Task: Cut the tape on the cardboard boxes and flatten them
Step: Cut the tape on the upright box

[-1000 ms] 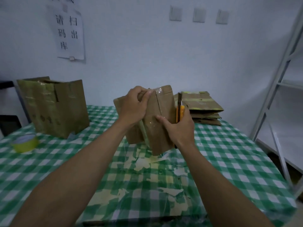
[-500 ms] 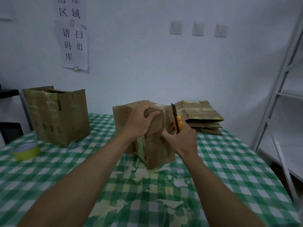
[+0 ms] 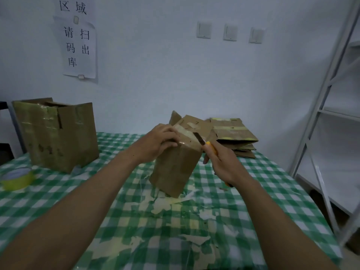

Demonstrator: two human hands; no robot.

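A small brown cardboard box (image 3: 176, 166) stands tilted on the green checked table (image 3: 263, 191) in front of me. My left hand (image 3: 155, 142) grips its top left edge, fingers curled over the taped top. My right hand (image 3: 224, 162) holds an orange utility knife (image 3: 209, 146), and the blade tip lies on the clear tape along the box's top. One top flap stands up behind my left hand.
A larger taped box (image 3: 56, 133) with its top open stands at the back left, a yellow tape roll (image 3: 16, 178) in front of it. Flattened boxes (image 3: 233, 137) lie stacked at the back right. A metal shelf frame (image 3: 321, 114) rises along the right. Torn tape scraps litter the tablecloth.
The box has turned and tilted so its taped top faces me. My right hand has swung the knife from upright beside the box down onto the top tape.
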